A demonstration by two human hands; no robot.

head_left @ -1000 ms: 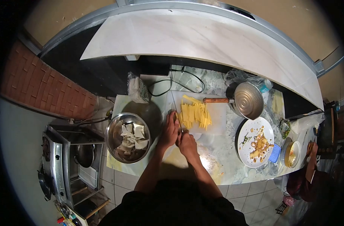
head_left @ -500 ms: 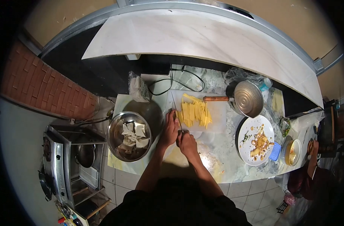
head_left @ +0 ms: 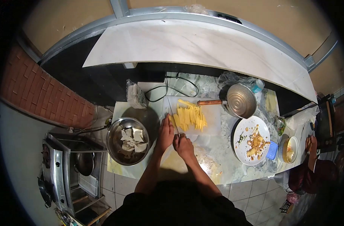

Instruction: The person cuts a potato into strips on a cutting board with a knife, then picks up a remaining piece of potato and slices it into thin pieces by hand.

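Observation:
My right hand (head_left: 184, 146) is closed round the handle of a knife (head_left: 173, 115), whose blade points away from me across the left part of a white cutting board (head_left: 214, 126). My left hand (head_left: 166, 132) lies just left of the blade, fingers together, holding a yellow piece (head_left: 171, 121) that looks like potato and is mostly hidden. To the right of the blade, several cut yellow sticks (head_left: 192, 116) lie side by side in a loose pile on the board.
Left of my arms stands a steel bowl (head_left: 111, 150) with white pieces. A saucepan (head_left: 241, 103) extends its wooden handle over the board. Further right are a white plate (head_left: 240, 152) of scraps, a blue lid (head_left: 272, 150) and a tub (head_left: 291, 149). A co-worker's hand (head_left: 312, 142) shows at far right.
The view has shifted slightly, so the board and dishes appear a little lower and further left. Both hands stay at the knife, its blade still left of the pile.

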